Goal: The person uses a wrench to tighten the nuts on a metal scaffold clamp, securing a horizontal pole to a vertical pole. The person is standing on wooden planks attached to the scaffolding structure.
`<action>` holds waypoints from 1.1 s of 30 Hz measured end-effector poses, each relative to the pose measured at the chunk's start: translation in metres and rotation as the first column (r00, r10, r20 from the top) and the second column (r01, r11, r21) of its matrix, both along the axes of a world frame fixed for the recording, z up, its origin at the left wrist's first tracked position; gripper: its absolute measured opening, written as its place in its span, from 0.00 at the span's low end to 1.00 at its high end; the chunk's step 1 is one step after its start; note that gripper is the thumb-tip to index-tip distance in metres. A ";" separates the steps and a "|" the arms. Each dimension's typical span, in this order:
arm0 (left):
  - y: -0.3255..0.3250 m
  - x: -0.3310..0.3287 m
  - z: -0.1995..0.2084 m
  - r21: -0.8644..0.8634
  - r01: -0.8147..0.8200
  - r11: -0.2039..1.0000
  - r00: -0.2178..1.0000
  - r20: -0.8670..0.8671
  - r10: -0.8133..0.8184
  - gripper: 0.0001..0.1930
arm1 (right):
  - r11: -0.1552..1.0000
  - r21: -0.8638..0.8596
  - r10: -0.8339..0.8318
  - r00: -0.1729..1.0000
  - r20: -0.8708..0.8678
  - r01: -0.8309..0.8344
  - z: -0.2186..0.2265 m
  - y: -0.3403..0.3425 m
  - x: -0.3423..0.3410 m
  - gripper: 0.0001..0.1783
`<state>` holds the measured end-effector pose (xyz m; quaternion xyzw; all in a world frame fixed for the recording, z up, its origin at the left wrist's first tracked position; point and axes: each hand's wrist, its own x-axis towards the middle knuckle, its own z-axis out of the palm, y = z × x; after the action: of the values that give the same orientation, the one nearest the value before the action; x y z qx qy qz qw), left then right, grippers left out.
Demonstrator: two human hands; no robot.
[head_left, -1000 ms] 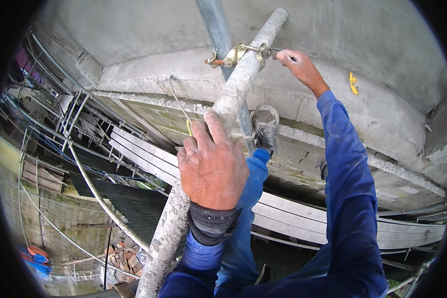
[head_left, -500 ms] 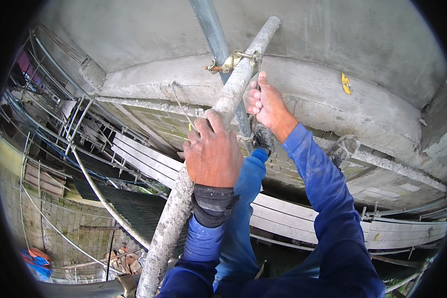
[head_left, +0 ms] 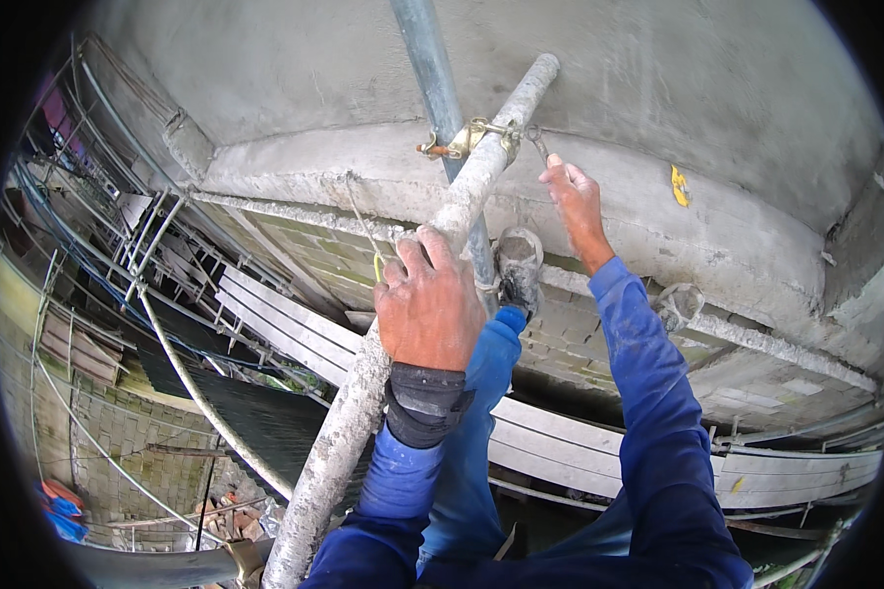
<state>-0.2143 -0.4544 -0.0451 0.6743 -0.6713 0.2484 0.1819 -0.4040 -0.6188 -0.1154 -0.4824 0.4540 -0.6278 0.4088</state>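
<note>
A cement-crusted scaffold pipe (head_left: pixel 334 447) runs slantwise from the lower left up to the wall. My left hand (head_left: pixel 430 304), with a black band at the wrist, grips it from above, fingers curled over the top. Higher up, a brass-coloured scaffold clamp (head_left: pixel 476 137) with a rusty bolt joins this pipe to a bluish upright pipe (head_left: pixel 428 54) behind it. My right hand (head_left: pixel 577 206) is closed on the end of a small wrench (head_left: pixel 537 143), whose head meets the clamp's right side. Most of the wrench handle is hidden in my fingers.
A concrete ledge (head_left: pixel 304 162) crosses below the grey plastered wall (head_left: pixel 678 79). My booted foot (head_left: pixel 518 270) is beside the upright pipe. Pale planks (head_left: pixel 560 447) run below, over a deep drop with more scaffold pipes (head_left: pixel 192 378) at the left.
My right hand has swung to the right and slightly down, away from the pipe, bringing the wrench into view. My left hand keeps its grip on the pipe.
</note>
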 end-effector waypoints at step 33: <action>0.000 0.004 -0.003 -0.007 -0.024 1.000 0.999 0.031 0.024 0.29 | 0.934 0.166 0.156 0.779 0.608 -0.317 0.052 0.064 0.036 0.23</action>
<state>-0.2108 -0.4549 -0.0479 0.6778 -0.6649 0.2633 0.1708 -0.3681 -0.5544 -0.0633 -0.2617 0.3191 -0.6236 0.6639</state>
